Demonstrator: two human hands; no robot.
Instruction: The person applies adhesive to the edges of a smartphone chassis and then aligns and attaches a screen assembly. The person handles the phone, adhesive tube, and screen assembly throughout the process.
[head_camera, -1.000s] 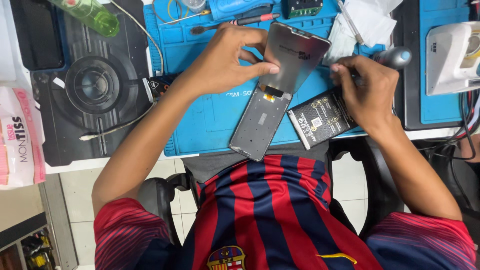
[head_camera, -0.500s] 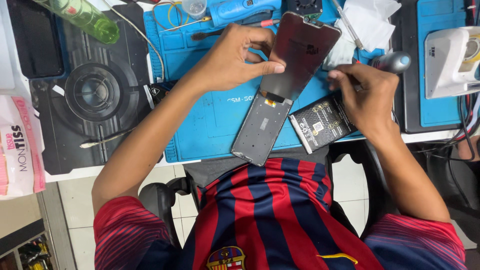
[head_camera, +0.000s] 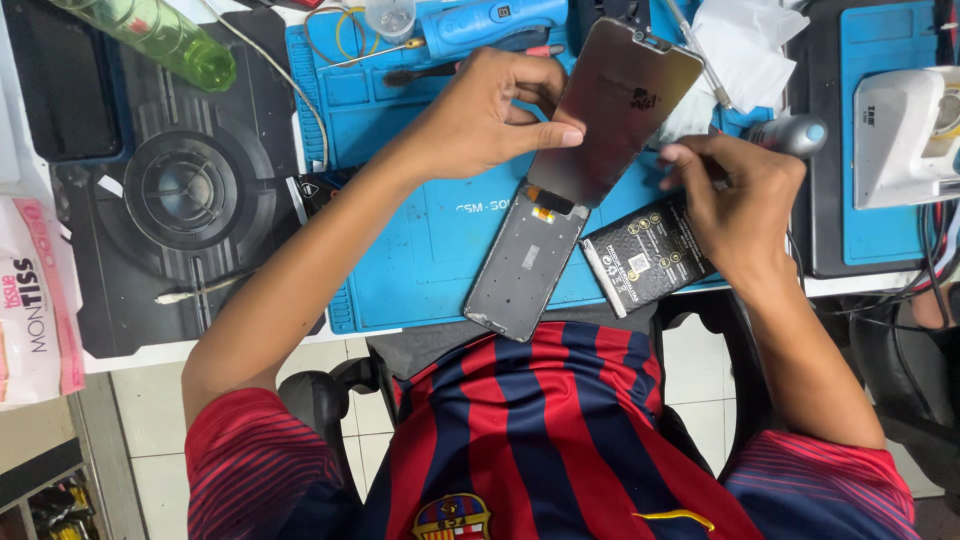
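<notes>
Since a second ago, the dark phone screen (head_camera: 622, 105) has swung further up off the grey phone frame (head_camera: 525, 262), which lies on the blue work mat (head_camera: 420, 240). Farther left sits a green bottle (head_camera: 165, 35). Left hand (head_camera: 480, 115) pinches the screen's edge between thumb and fingers. Right hand (head_camera: 740, 205) rests curled on the black battery (head_camera: 645, 255), fingers pressed together around a grey tool (head_camera: 790, 132).

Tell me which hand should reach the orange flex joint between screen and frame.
Probably right: left hand props the screen up; right hand rests on the battery, beside the flex joint.
</notes>
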